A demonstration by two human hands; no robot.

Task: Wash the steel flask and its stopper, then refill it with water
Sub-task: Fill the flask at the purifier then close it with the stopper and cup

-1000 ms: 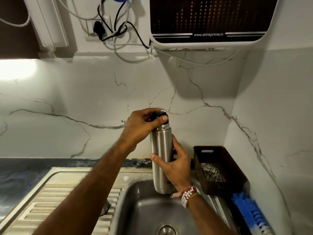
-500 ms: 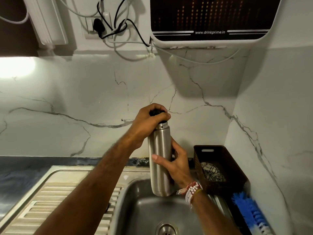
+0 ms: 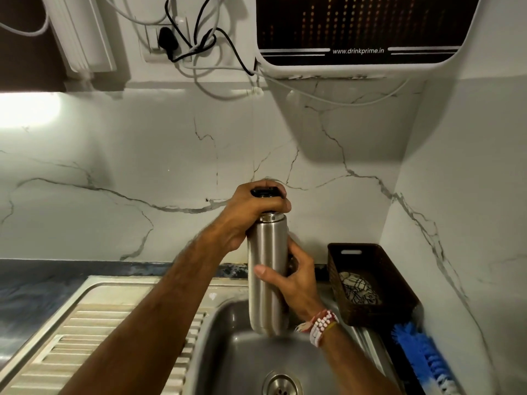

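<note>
I hold a tall steel flask (image 3: pixel 266 269) upright above the steel sink basin (image 3: pixel 228 357). My right hand (image 3: pixel 293 283) grips its body from the right side, thumb across the front. At the flask's top my left hand (image 3: pixel 251 215) is curled round the black stopper (image 3: pixel 265 192), which shows between my fingers. Just above the flask's steel neck, the fingers hide the stopper's lower part.
A dark woven basket (image 3: pixel 373 280) with a patterned cloth stands right of the sink, a blue brush (image 3: pixel 422 357) in front of it. The ribbed draining board (image 3: pixel 99 337) lies to the left. A water purifier (image 3: pixel 359 32) and cables hang on the wall above.
The flask has risen a little above the basin. My left hand has turned on the stopper, and more of the stopper now shows above the neck.
</note>
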